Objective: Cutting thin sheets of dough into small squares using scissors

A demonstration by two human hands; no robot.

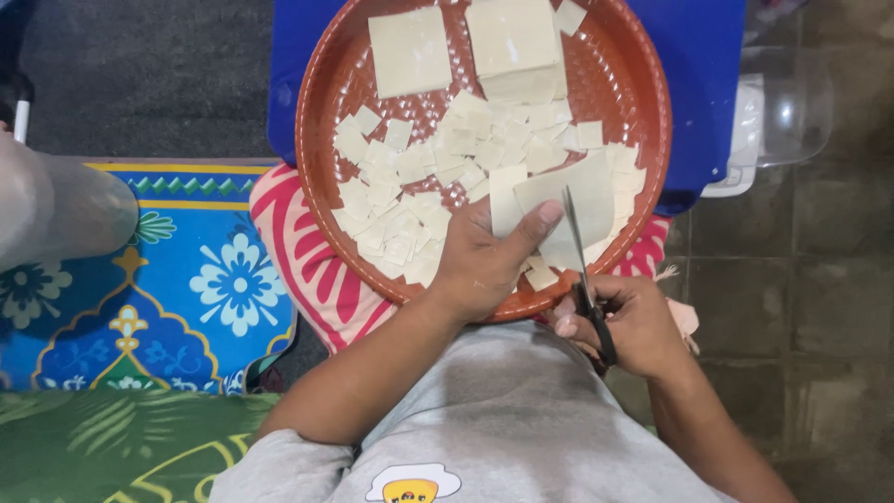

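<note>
A round reddish-brown tray (pixel 633 102) holds several small pale dough squares (pixel 400 200) and larger uncut sheets (pixel 410 51) at its far side. My left hand (pixel 484 261) grips a pale dough sheet (pixel 582 200) at the tray's near edge, thumb on top. My right hand (pixel 633 321) holds black-handled scissors (pixel 577 251), whose blades point away from me and lie against the sheet just right of my left thumb.
The tray rests on a blue surface (pixel 708 56) and a pink-and-white patterned cushion (pixel 307 261). A blue floral mat (pixel 186 270) lies to the left, a clear plastic container (pixel 782 107) to the right on a stone floor (pixel 819 279).
</note>
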